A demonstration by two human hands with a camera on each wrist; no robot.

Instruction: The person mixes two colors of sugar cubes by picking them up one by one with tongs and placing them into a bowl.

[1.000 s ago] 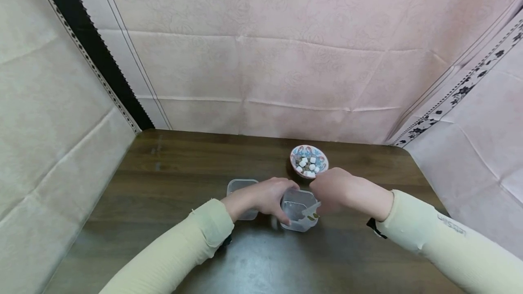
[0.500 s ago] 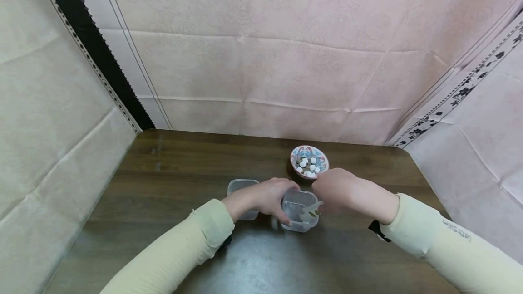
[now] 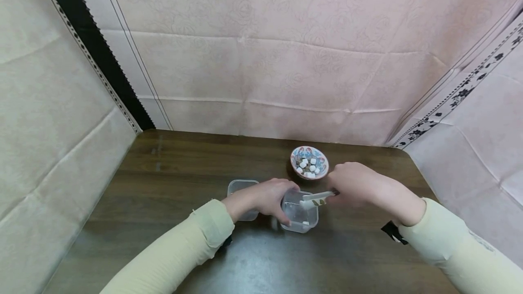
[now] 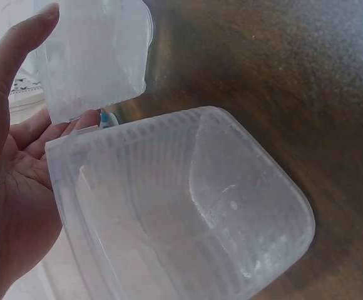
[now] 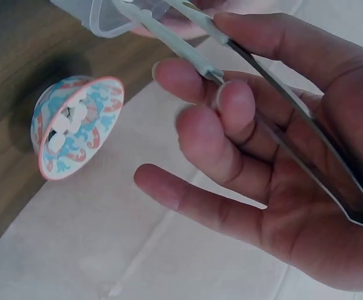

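My left hand (image 3: 274,198) grips a clear plastic container (image 3: 300,227), its thumb at the near side and its fingers at the far side. In the left wrist view this container (image 4: 100,56) stands between thumb and fingers. Metal tongs (image 5: 288,100) with pale tips lie in my right hand (image 5: 256,169), pinched between thumb and fingers, the two arms apart. In the head view the right hand (image 3: 353,185) is right of the container, and the tongs' tips (image 3: 312,198) reach over its right rim. A small white piece (image 3: 305,223) shows in the container's near right corner.
A patterned bowl (image 3: 297,152) with several white cubes (image 3: 313,161) stands behind the gripped container. Another clear container (image 4: 250,175), partly hidden by my left forearm in the head view, stands to the left. Cloth (image 3: 261,71) hangs behind the wooden table (image 3: 196,162).
My right hand has moved right and slightly away, drawing the tongs' tips up from low in the container. The tips have spread apart, and a small white piece now shows there. My left hand stays put.
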